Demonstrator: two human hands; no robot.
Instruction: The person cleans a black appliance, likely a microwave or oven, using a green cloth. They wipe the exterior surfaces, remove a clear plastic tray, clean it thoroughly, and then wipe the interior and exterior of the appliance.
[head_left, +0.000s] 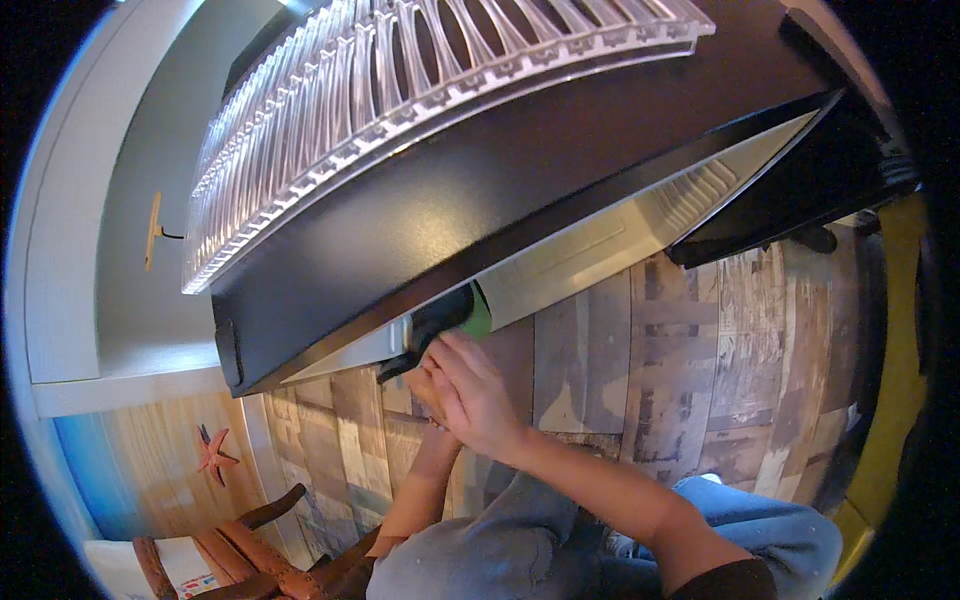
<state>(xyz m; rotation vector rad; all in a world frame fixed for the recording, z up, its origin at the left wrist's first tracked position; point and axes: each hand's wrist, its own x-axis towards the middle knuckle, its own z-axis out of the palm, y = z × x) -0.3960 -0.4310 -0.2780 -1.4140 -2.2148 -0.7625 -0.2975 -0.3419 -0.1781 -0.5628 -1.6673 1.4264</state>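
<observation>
Below the front edge of a dark cabinet-like appliance (450, 202), my two hands are close together. My right hand (476, 394) lies over my left hand (426, 390) and hides much of it. The right fingertips reach a black object (442, 315), which has a narrow black part pointing down and left. Beside it is a green surface (478, 321), partly hidden by the appliance edge. The picture does not settle whether either hand grips the black object. A pale moulded plastic panel (570, 262) with ribs slants away to the right, below the appliance's top.
A clear ribbed plastic rack (420, 67) stands on the appliance. The floor (592, 360) has a patchwork wood pattern. At lower left are brown leather-like straps (247, 555) and a red starfish decoration (216, 454). White framing (67, 225) bounds the left; jeans-clad legs (487, 555) are below.
</observation>
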